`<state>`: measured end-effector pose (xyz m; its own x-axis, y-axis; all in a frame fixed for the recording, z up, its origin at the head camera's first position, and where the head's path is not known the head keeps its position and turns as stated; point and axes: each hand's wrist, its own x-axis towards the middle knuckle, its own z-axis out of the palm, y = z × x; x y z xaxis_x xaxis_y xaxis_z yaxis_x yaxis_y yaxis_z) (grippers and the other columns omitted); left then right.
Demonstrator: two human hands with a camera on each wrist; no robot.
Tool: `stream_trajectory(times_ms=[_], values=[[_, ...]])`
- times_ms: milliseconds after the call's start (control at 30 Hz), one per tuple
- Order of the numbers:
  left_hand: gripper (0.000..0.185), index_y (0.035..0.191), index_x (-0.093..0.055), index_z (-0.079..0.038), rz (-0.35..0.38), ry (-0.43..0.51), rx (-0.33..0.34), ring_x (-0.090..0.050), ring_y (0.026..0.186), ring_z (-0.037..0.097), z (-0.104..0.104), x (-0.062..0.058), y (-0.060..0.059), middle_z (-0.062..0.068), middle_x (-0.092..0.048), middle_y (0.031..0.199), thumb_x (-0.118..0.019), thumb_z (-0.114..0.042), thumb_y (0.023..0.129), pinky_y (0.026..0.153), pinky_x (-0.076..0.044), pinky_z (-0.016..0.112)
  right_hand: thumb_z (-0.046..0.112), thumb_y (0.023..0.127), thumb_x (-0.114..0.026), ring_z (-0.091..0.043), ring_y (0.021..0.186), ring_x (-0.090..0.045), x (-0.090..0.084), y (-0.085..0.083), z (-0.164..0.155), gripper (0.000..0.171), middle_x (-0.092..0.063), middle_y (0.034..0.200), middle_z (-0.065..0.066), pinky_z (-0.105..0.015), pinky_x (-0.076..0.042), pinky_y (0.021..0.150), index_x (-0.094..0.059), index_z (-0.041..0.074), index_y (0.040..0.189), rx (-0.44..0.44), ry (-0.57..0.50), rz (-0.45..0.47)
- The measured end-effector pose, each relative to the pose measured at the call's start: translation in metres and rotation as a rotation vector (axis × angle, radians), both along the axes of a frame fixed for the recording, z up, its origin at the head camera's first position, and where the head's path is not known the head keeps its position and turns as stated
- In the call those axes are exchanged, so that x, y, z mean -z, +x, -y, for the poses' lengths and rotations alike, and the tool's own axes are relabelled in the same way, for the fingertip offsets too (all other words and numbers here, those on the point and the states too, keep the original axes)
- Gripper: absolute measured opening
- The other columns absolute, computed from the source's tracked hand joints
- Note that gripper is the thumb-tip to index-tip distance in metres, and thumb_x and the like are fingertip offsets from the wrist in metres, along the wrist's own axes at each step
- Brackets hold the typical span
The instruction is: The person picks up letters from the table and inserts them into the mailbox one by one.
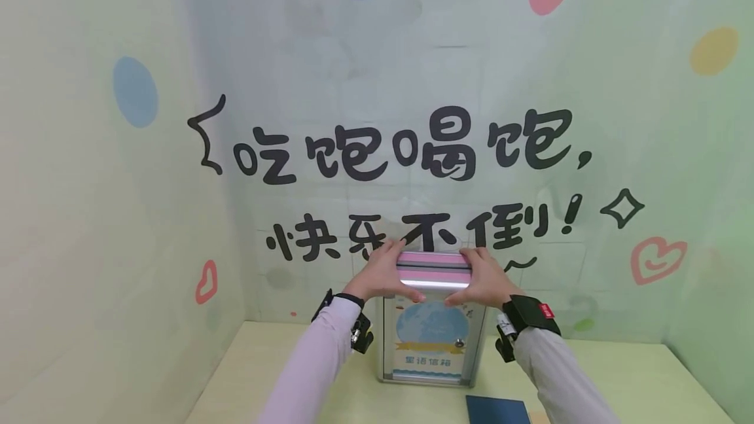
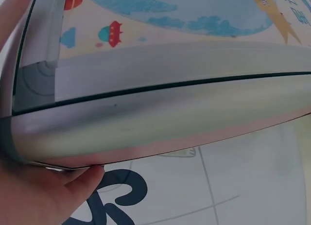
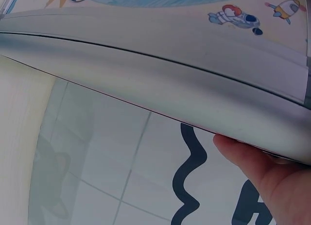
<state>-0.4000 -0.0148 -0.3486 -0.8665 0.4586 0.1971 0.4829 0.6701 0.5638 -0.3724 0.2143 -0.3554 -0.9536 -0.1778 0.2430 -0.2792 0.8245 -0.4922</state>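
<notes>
1. Your worktop (image 1: 618, 378) is a pale yellow-green surface, set into a corner where the decorated walls meet it at the back and on both sides.
2. A metal-framed box (image 1: 432, 345) stands upright on the worktop, near the back wall and about midway across. Its front panel faces you and shows a blue globe picture with a banner and some printed characters.
3. A dark blue flat item (image 1: 497, 409), like a booklet or card, lies flat on the worktop in front of the box and slightly to its right. It is just apart from the box, and the lower edge of your head view cuts it off.
</notes>
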Motion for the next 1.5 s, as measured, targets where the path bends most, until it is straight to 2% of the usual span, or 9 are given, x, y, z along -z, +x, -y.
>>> stream_trajectory(times_ms=[133, 300, 633, 767, 933, 1000, 1167, 1300, 1500], values=[[0.109, 0.138, -0.035, -0.007, -0.036, -0.010, -0.018, -0.030, 0.126, 0.033, 0.001, 0.002, 0.000, 0.015, -0.029, 0.143, -0.085, -0.044, 0.049, 0.096, -0.037, 0.046, 0.045, 0.047, -0.082, -0.027, 0.092, -0.046, -0.002, 0.000, 0.001, 0.103, -0.043, 0.113, -0.016, -0.039, -0.046, 0.074, -0.041, 0.001, 0.130, -0.010, 0.003, -0.007], [0.103, 0.135, -0.039, -0.008, -0.034, 0.016, -0.032, -0.035, 0.117, 0.028, -0.002, 0.002, 0.000, 0.011, -0.037, 0.135, -0.086, -0.039, 0.049, 0.091, -0.041, 0.039, 0.046, 0.047, -0.082, -0.028, 0.093, -0.045, -0.005, 0.000, -0.001, 0.104, -0.042, 0.114, -0.019, -0.041, -0.046, 0.074, -0.041, -0.002, 0.130, -0.026, 0.013, -0.025], [0.101, 0.135, -0.040, -0.011, -0.028, 0.022, -0.062, -0.036, 0.114, 0.025, -0.004, 0.002, 0.005, 0.009, -0.040, 0.132, -0.086, -0.036, 0.049, 0.088, -0.042, 0.038, 0.059, 0.049, -0.078, -0.028, 0.091, -0.045, -0.011, 0.003, -0.005, 0.113, -0.041, 0.113, -0.019, -0.039, -0.047, 0.072, -0.035, -0.001, 0.135, -0.051, 0.103, 0.037], [0.101, 0.135, -0.041, -0.011, -0.028, 0.027, -0.059, -0.036, 0.115, 0.026, -0.005, 0.002, 0.006, 0.009, -0.040, 0.132, -0.086, -0.037, 0.048, 0.088, -0.042, 0.038, 0.055, 0.054, -0.078, -0.031, 0.096, -0.045, -0.015, 0.005, -0.012, 0.113, -0.037, 0.121, -0.021, -0.042, -0.046, 0.076, -0.029, -0.001, 0.138, -0.090, 0.087, 0.084], [0.103, 0.136, -0.039, -0.011, -0.023, 0.026, -0.058, -0.034, 0.118, 0.027, -0.003, 0.003, 0.006, 0.010, -0.037, 0.135, -0.086, -0.038, 0.048, 0.090, -0.042, 0.041, 0.049, 0.057, -0.079, -0.038, 0.102, -0.044, -0.017, 0.007, -0.028, 0.112, -0.034, 0.126, -0.027, -0.050, -0.044, 0.081, -0.025, -0.003, 0.139, -0.123, 0.076, 0.091], [0.104, 0.136, -0.039, -0.011, -0.025, 0.020, -0.065, -0.034, 0.119, 0.028, -0.002, 0.004, 0.005, 0.011, -0.037, 0.136, -0.086, -0.040, 0.048, 0.091, -0.041, 0.042, 0.048, 0.059, -0.078, -0.044, 0.111, -0.040, -0.018, 0.009, -0.036, 0.111, -0.029, 0.131, -0.030, -0.057, -0.040, 0.085, -0.022, -0.003, 0.140, -0.123, 0.080, 0.095], [0.102, 0.137, -0.039, -0.011, -0.023, 0.006, -0.071, -0.034, 0.121, 0.028, 0.000, 0.004, 0.006, 0.010, -0.037, 0.136, -0.086, -0.038, 0.050, 0.093, -0.040, 0.042, 0.046, 0.066, -0.074, -0.053, 0.126, -0.017, -0.021, 0.018, -0.055, 0.108, -0.013, 0.142, -0.035, -0.068, -0.026, 0.091, -0.015, -0.004, 0.142, -0.121, 0.050, 0.130], [0.101, 0.137, -0.039, -0.011, -0.028, 0.011, -0.065, -0.034, 0.120, 0.028, 0.000, 0.004, 0.006, 0.010, -0.038, 0.135, -0.086, -0.038, 0.051, 0.092, -0.040, 0.041, 0.043, 0.067, -0.074, -0.055, 0.125, -0.014, -0.013, 0.025, -0.071, 0.106, -0.013, 0.140, -0.039, -0.069, -0.023, 0.091, -0.016, -0.008, 0.140, -0.104, 0.051, 0.131], [0.101, 0.136, -0.039, -0.011, -0.032, 0.015, -0.066, -0.035, 0.120, 0.028, -0.001, 0.004, 0.007, 0.010, -0.038, 0.135, -0.085, -0.039, 0.051, 0.092, -0.040, 0.042, 0.039, 0.066, -0.074, -0.057, 0.122, -0.019, 0.015, 0.034, -0.096, 0.101, -0.017, 0.136, -0.042, -0.069, -0.027, 0.087, -0.023, -0.012, 0.136, -0.093, 0.091, 0.081]])
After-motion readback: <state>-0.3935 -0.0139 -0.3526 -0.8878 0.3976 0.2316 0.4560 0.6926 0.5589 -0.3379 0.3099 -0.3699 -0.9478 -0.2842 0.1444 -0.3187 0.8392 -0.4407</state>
